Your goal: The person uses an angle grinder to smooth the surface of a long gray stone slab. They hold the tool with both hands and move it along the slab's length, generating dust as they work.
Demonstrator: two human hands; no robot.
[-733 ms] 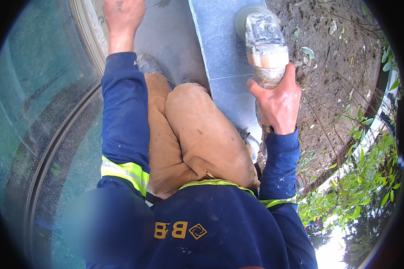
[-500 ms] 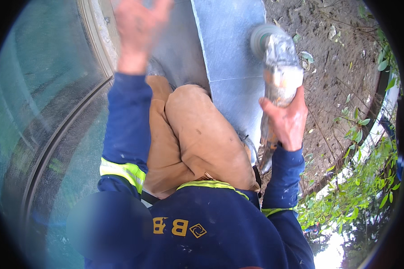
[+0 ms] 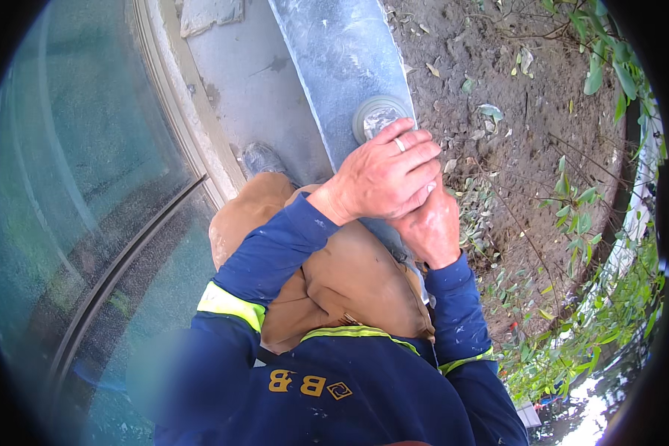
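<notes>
A dust-coated angle grinder [image 3: 377,121] has its round disc over the pale blue-grey stone strip [image 3: 320,52], near that strip's right edge. My left hand [image 3: 383,172], with a ring on one finger, is wrapped over the tool, covering much of its body. My right hand [image 3: 431,227] grips the same tool just below, its fingers mostly hidden under the left. My bent knees in tan trousers lie beneath my arms, beside the strip.
A glass pane [image 3: 74,171] in a metal frame curves along the left. A grey ledge [image 3: 241,82] with a loose flat piece [image 3: 208,15] lies beside the strip. Bare soil [image 3: 498,89] with dry leaves and leafy branches [image 3: 595,67] fill the right.
My left hand has come down and rightward from the upper left onto the grinder. The grinder and right hand have shifted down and left, the disc now lower along the strip.
</notes>
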